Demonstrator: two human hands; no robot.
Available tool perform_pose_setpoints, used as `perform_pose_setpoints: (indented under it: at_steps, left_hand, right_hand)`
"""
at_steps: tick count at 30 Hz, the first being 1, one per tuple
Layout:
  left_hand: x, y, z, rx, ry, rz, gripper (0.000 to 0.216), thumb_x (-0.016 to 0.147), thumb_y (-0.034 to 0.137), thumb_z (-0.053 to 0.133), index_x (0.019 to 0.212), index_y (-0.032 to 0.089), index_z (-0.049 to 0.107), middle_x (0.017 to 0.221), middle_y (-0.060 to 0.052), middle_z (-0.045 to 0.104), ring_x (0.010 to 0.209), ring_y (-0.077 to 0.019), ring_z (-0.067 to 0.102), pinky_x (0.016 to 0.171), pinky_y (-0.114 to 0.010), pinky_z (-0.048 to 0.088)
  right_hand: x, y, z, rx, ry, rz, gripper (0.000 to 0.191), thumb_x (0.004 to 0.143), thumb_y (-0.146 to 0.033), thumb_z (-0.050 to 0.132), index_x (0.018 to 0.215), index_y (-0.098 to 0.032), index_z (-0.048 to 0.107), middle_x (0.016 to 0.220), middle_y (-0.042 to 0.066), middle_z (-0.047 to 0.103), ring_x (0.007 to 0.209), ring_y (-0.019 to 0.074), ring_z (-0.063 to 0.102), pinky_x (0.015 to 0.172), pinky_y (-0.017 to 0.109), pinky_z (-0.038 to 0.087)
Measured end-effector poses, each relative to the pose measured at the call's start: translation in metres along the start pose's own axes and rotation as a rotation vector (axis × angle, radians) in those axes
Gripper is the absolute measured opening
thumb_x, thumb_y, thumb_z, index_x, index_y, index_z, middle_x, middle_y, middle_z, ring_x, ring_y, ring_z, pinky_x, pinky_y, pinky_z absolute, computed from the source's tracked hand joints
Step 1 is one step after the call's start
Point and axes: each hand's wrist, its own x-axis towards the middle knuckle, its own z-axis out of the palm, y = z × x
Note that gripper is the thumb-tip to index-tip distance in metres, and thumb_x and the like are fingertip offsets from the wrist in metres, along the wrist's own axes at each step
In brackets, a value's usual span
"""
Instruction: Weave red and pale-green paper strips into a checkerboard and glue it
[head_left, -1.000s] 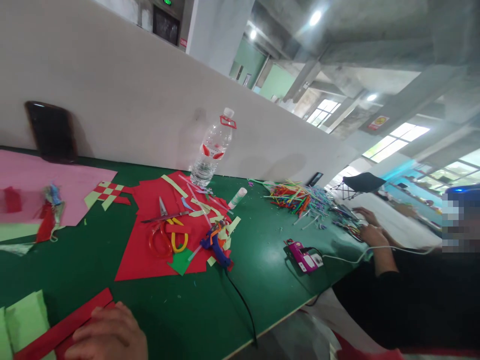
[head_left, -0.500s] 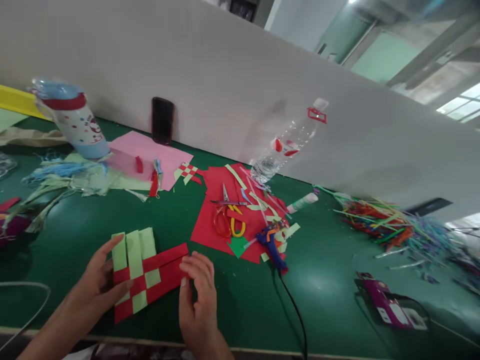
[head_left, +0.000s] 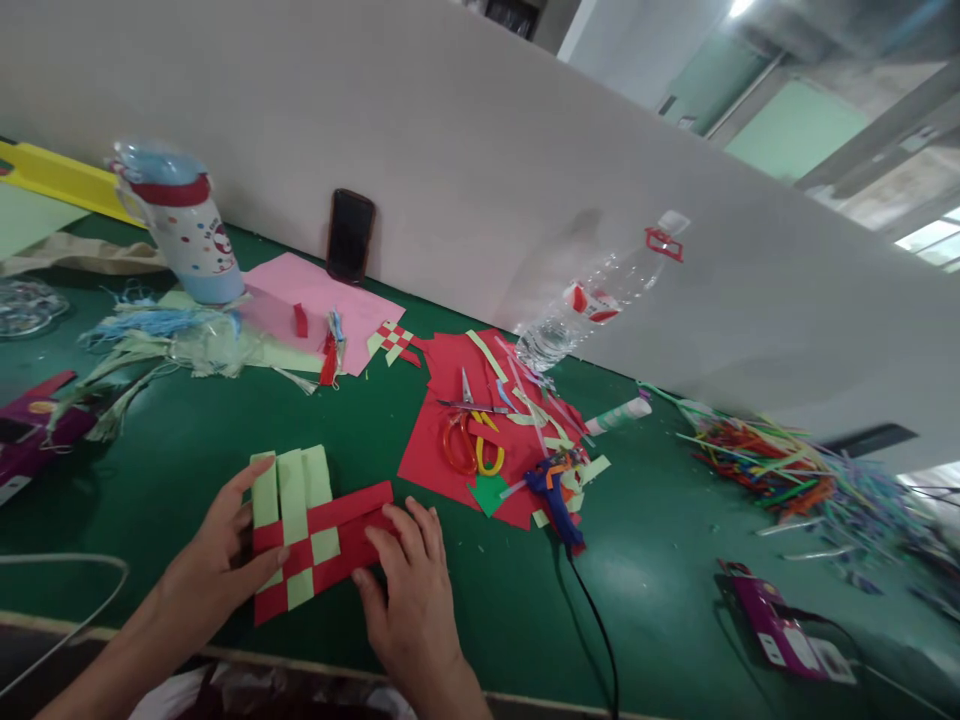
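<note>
My left hand [head_left: 229, 550] is closed on the left edge of a woven paper piece [head_left: 301, 553], thumb on top and fingers at its upper left corner. Pale green strips [head_left: 304, 488] point away from me and cross red strips [head_left: 351, 508] in a checker pattern. Over the right end of the red strips lies my right hand [head_left: 416, 575], fingers bent and apart, fingertips touching the paper. Its thumb rests near the lower edge.
Beyond the hands, red paper sheets [head_left: 427, 450] carry scissors [head_left: 471, 440] and paper scraps. A blue glue gun [head_left: 553, 500] lies beside them, its cord trailing forward. Farther back are a clear bottle [head_left: 577, 315], a phone [head_left: 350, 235] and a patterned flask [head_left: 187, 240].
The view has shifted, so the table things appear farther right. My right hand has come in over the red strips, its fingers spreading a little more. My left hand keeps its hold.
</note>
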Motion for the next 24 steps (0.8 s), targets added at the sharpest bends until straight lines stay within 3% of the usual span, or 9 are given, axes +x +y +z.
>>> perform_pose_setpoints:
  at_steps: [7,10,12,15,24]
  left_hand:
    - [-0.002,0.002,0.002,-0.002,0.004,0.005,0.117,0.065,0.051,0.089,0.161,0.027,0.027,0.109,-0.007,0.081,0.096,-0.0313,0.077,0.076,-0.037,0.065]
    - [-0.001,0.001,0.000,-0.026,0.008,0.002,0.120,0.063,0.053,0.090,0.162,0.028,0.025,0.108,-0.006,0.081,0.097,-0.0328,0.077,0.075,-0.038,0.066]
    - [0.000,-0.001,-0.003,-0.051,-0.006,-0.008,0.122,0.064,0.053,0.090,0.163,0.030,0.022,0.111,-0.005,0.081,0.098,-0.0318,0.077,0.078,-0.039,0.066]
    - [0.004,-0.005,-0.008,-0.051,-0.058,-0.044,0.126,0.064,0.051,0.091,0.163,0.029,0.017,0.111,-0.006,0.081,0.097,-0.0310,0.078,0.081,-0.039,0.066]
    - [0.006,-0.005,-0.009,-0.015,-0.053,-0.021,0.128,0.062,0.048,0.092,0.163,0.027,0.017,0.108,-0.005,0.081,0.095,-0.0299,0.078,0.079,-0.037,0.065]
  right_hand:
    - [0.000,-0.002,-0.003,0.061,0.077,-0.022,0.017,0.091,-0.011,0.058,0.099,-0.026,0.064,0.128,0.008,0.069,0.135,0.0306,0.052,0.117,0.059,0.037]
    - [-0.001,-0.007,-0.009,0.118,0.124,-0.015,0.015,0.091,-0.011,0.061,0.093,-0.026,0.064,0.118,0.006,0.071,0.122,0.0281,0.059,0.109,0.052,0.043]
    - [-0.002,-0.012,-0.015,0.151,0.140,-0.012,0.013,0.090,-0.013,0.064,0.090,-0.026,0.063,0.108,0.004,0.073,0.108,0.0252,0.062,0.096,0.043,0.048]
    - [-0.002,-0.018,-0.023,0.191,0.142,-0.046,0.011,0.093,-0.015,0.065,0.090,-0.025,0.062,0.094,0.000,0.074,0.092,0.0205,0.063,0.085,0.037,0.044]
    - [-0.002,-0.028,-0.023,0.227,0.170,-0.175,0.008,0.098,-0.019,0.063,0.092,-0.024,0.064,0.085,-0.004,0.075,0.083,0.0164,0.061,0.083,0.035,0.036]
